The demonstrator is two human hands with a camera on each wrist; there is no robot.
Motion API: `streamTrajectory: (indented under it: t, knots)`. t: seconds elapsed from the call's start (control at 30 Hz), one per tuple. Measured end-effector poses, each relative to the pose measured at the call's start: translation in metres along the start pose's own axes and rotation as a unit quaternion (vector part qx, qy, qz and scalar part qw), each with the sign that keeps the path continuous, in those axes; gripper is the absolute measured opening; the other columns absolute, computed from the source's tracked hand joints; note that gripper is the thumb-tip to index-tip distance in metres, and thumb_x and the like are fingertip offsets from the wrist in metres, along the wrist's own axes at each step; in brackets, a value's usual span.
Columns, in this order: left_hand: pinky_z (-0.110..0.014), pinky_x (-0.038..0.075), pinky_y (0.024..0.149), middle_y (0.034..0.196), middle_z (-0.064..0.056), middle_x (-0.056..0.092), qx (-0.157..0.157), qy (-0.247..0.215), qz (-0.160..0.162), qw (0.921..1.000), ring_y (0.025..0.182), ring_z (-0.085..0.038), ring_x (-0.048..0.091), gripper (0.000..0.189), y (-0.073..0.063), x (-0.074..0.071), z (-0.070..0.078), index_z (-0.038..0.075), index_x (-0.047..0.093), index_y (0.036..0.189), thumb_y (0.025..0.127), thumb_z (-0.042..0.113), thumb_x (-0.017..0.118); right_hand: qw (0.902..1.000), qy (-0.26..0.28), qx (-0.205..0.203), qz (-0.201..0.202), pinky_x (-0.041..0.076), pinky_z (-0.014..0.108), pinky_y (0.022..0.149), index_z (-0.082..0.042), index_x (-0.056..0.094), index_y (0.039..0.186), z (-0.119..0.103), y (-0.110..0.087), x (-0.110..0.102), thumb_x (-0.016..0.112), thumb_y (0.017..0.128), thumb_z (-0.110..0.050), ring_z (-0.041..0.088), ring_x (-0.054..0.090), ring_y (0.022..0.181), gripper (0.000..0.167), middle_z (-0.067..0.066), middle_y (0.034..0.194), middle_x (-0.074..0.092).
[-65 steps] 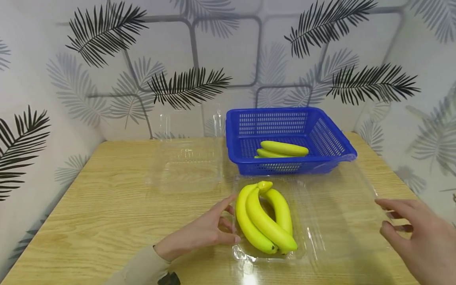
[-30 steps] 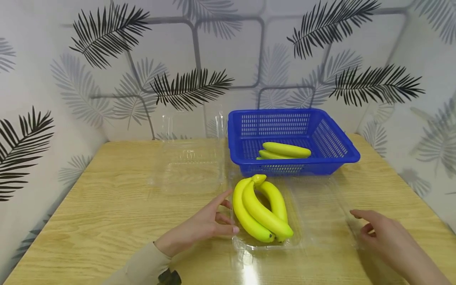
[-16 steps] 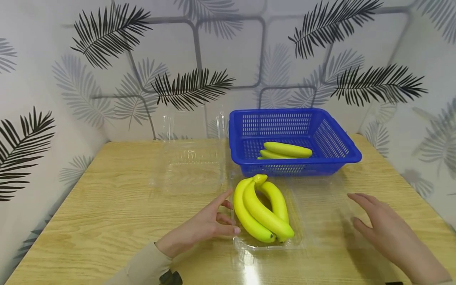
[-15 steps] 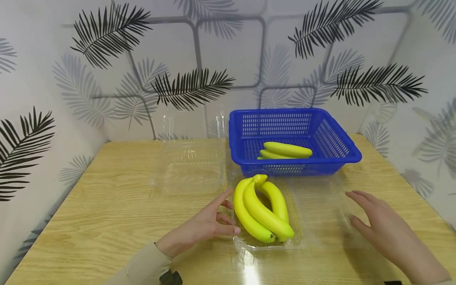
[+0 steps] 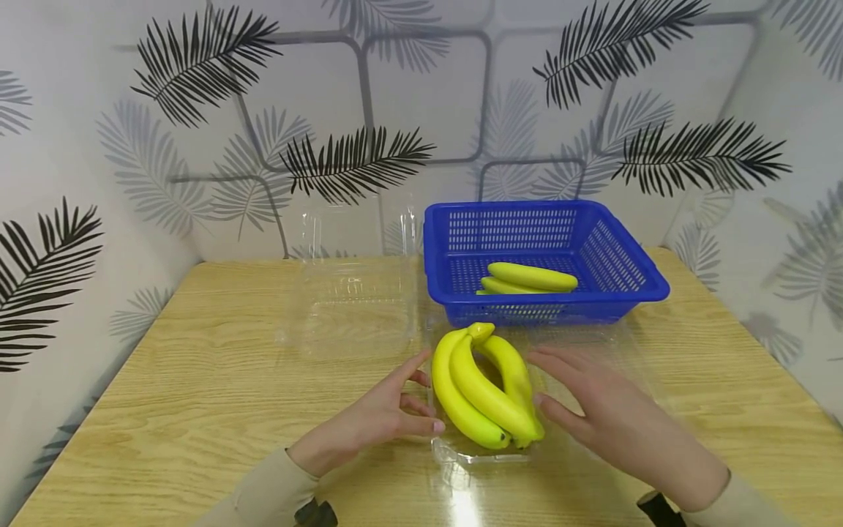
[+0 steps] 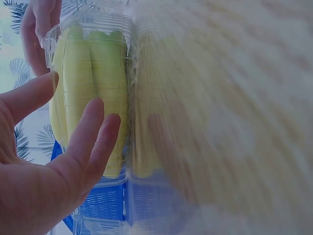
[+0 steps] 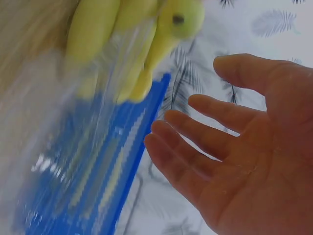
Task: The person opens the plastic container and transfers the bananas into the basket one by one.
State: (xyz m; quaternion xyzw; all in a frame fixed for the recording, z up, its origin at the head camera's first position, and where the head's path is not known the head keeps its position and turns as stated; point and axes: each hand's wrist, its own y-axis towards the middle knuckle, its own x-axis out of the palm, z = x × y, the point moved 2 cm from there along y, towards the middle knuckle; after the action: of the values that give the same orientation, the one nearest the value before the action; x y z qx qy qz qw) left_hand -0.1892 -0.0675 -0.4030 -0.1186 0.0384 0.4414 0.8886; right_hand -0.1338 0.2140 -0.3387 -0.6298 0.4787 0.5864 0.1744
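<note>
A bunch of yellow bananas [image 5: 474, 388] lies in a clear plastic clamshell box [image 5: 484, 459] at the table's middle. The lid [image 5: 586, 335] is folded out flat to the right. My left hand [image 5: 378, 417] rests its spread, loosely bent fingers along the box's left wall. In the left wrist view those fingers [image 6: 88, 129] show against the clear side, with the bananas behind it. Over the lid, my right hand [image 5: 606, 410] is stretched out with its fingertips beside the bananas' right side. The right wrist view shows that hand [image 7: 244, 152] with an empty palm and extended fingers.
Behind the box stands a blue plastic basket [image 5: 540, 298] with more bananas [image 5: 530, 277] in it. A second clear clamshell box [image 5: 356, 322] sits open at the back left, near the leaf-patterned wall [image 5: 329, 88]. Everything stands on a wooden table [image 5: 217, 380].
The right hand has let go of the lid's outer edge, which came down flat, and moved left to beside the bananas. The left hand has stayed at the box's left side.
</note>
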Motion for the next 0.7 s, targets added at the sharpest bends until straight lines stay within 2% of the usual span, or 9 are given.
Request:
streamTrajectory:
  t: [0.17, 0.27, 0.47, 0.6, 0.7]
  knots:
    - [-0.033, 0.049, 0.082, 0.137, -0.011, 0.037, 0.002, -0.002, -0.001, 1.0, 0.102, -0.021, 0.061, 0.1, 0.0, 0.001, 0.001, 0.018, 0.014, 0.159, 0.083, 0.015, 0.08, 0.9978, 0.033, -0.009, -0.056, 0.048, 0.049, 0.094, -0.011, 0.056, 0.138, -0.02, 0.015, 0.019, 0.065, 0.096, -0.029, 0.027, 0.059, 0.115, 0.047, 0.007, 0.13, 0.061]
    - [-0.033, 0.049, 0.081, 0.137, -0.011, 0.037, 0.002, -0.003, -0.002, 1.0, 0.102, -0.021, 0.061, 0.1, 0.0, 0.002, 0.001, 0.019, 0.015, 0.159, 0.083, 0.014, 0.079, 0.996, 0.044, 0.0, -0.078, 0.051, 0.043, 0.085, -0.012, 0.055, 0.138, -0.027, 0.022, 0.028, 0.068, 0.094, -0.027, 0.021, 0.061, 0.101, 0.049, 0.005, 0.12, 0.064]
    - [-0.033, 0.049, 0.082, 0.137, -0.011, 0.036, 0.003, -0.005, -0.003, 1.0, 0.102, -0.021, 0.061, 0.1, -0.001, 0.001, 0.002, 0.02, 0.014, 0.159, 0.084, 0.015, 0.079, 0.9975, 0.031, 0.011, -0.062, 0.05, 0.033, 0.069, -0.01, 0.056, 0.137, -0.035, 0.034, 0.041, 0.072, 0.09, -0.025, 0.01, 0.057, 0.079, 0.052, 0.008, 0.121, 0.065]
    - [-0.034, 0.05, 0.082, 0.137, -0.011, 0.037, 0.004, 0.001, -0.002, 1.0, 0.102, -0.022, 0.062, 0.1, 0.0, 0.001, 0.002, 0.021, 0.014, 0.159, 0.084, 0.014, 0.079, 0.9972, 0.034, 0.027, -0.06, 0.042, 0.026, 0.055, -0.008, 0.054, 0.138, -0.038, 0.041, 0.047, 0.072, 0.09, -0.026, 0.007, 0.045, 0.062, 0.055, 0.008, 0.117, 0.065]
    - [-0.035, 0.05, 0.082, 0.136, -0.011, 0.037, 0.002, 0.005, -0.001, 1.0, 0.102, -0.022, 0.062, 0.1, 0.0, 0.0, 0.002, 0.021, 0.015, 0.159, 0.083, 0.014, 0.08, 0.9965, 0.042, 0.04, -0.059, 0.038, 0.024, 0.051, -0.008, 0.052, 0.139, -0.038, 0.045, 0.052, 0.072, 0.09, -0.026, 0.007, 0.042, 0.058, 0.056, 0.008, 0.113, 0.065]
